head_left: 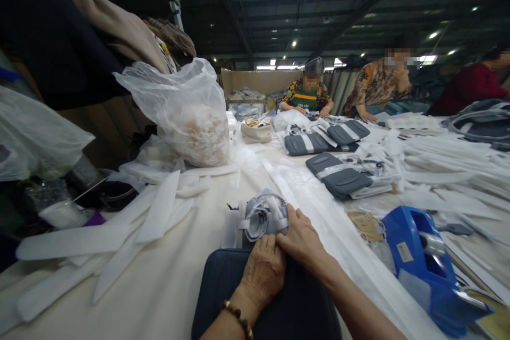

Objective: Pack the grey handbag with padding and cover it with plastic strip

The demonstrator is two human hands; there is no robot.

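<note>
A dark navy bag [227, 281] lies flat on the table in front of me. At its far edge sits a rolled bundle of grey straps [258, 219], bound with white strips and partly covered in clear plastic. My left hand [265, 265] rests over the bag, its fingers bent and pressed together at the near side of the bundle; the fingertips are hidden. My right hand [305, 236] grips the bundle's right side, its fingers closed along a white strip. Both hands touch each other near the bundle.
White foam strips [131, 234] spread on the left, beside a translucent plastic sack [191, 117]. Finished-looking dark bags [338, 175] lie ahead to the right. A blue tape dispenser [418, 260] stands at the right. Co-workers [306, 95] sit or stand across the table.
</note>
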